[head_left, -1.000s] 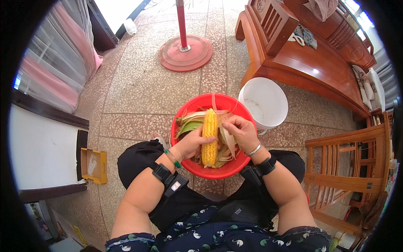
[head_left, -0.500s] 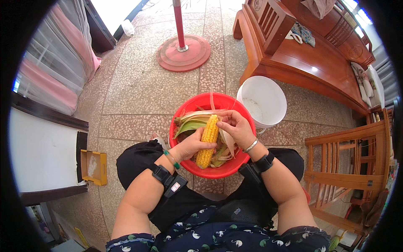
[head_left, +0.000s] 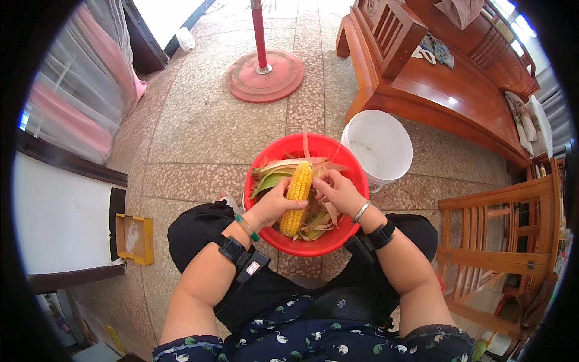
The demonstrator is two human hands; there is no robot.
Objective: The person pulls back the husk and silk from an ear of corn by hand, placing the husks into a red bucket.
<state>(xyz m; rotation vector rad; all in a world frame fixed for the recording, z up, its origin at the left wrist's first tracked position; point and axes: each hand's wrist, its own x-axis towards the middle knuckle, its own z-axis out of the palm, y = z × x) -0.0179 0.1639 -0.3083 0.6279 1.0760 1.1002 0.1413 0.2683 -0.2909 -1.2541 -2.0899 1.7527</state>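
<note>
A yellow ear of corn [head_left: 297, 194] lies lengthwise over a red plastic basin [head_left: 347, 168] on my lap. My left hand [head_left: 272, 205] grips the ear around its lower half. My right hand [head_left: 338, 192] touches its upper right side, fingers pinching a pale strip of husk. Green and tan husks [head_left: 271, 178] fill the basin under and around the ear. Black bands sit on both wrists, plus a green bracelet on the left and a silver one on the right.
A white bucket [head_left: 378, 145] stands just right of the basin. Beyond it is a wooden bench [head_left: 434, 90]; a wooden chair [head_left: 500, 241] is at my right. A red round pole base [head_left: 265, 75] lies ahead on the stone floor. A small yellow box [head_left: 134, 239] is at left.
The ear has swung from upright to tilted and back toward upright, while my right hand worked down its right side pulling husk. The basin stayed on my lap.
</note>
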